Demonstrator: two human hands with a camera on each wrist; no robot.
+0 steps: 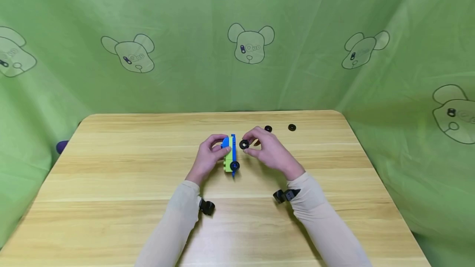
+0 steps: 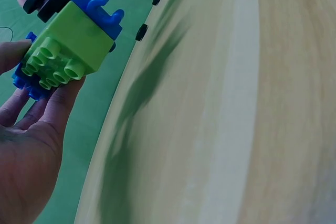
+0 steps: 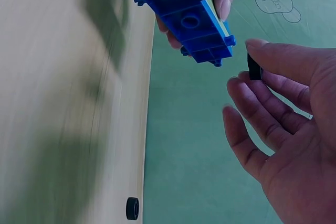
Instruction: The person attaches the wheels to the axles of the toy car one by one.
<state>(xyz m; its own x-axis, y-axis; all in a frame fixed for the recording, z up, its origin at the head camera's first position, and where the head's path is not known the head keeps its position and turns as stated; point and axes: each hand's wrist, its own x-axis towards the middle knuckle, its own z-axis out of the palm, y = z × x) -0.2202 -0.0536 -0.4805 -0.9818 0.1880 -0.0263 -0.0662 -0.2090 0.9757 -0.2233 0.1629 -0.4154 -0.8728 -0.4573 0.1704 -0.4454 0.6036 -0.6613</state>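
Note:
My left hand (image 1: 208,155) grips a toy car (image 1: 229,153) of lime-green and blue building blocks, tilted on its side above the table. Its blue underside (image 3: 191,22) faces my right hand in the right wrist view, and green studs (image 2: 50,48) show in the left wrist view. One black wheel (image 1: 234,166) sits on the car's near end. Between thumb and fingers my right hand (image 1: 270,150) pinches a loose black wheel (image 1: 244,144), a small gap away from the car's far end. That wheel appears edge-on (image 3: 254,68) in the right wrist view.
Two more black wheels lie on the wooden table (image 1: 130,184) toward its back edge: one wheel (image 1: 268,128) just beyond my right hand, another wheel (image 1: 292,127) farther right. Green curtains (image 1: 185,81) with bear-head drawings hang around the back and sides.

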